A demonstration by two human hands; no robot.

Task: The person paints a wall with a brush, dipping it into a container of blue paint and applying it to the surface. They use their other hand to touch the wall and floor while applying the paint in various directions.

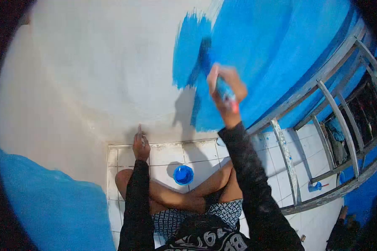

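My right hand [229, 85] is closed around a paintbrush [225, 93] whose handle has a red end; hand and brush are slightly blurred. Its dark bristles lie against the blue paint [255, 46] on the wall, close to the ragged left border of the coat. Low by the foot of the wall, my left hand [141, 147] has a finger stretched up towards the pale, unpainted surface [113, 75]. A small blue tub [183, 175] with blue paint inside stands on the tiles in front of my crossed legs.
A paint-spattered wooden ladder [287, 161] leans across the right side. Beyond it, a small blue container [316, 186] sits on the white tiled floor [167, 157]. Blue paint covers the lower left wall [50, 196]. Part of another person [343, 230] shows at bottom right.
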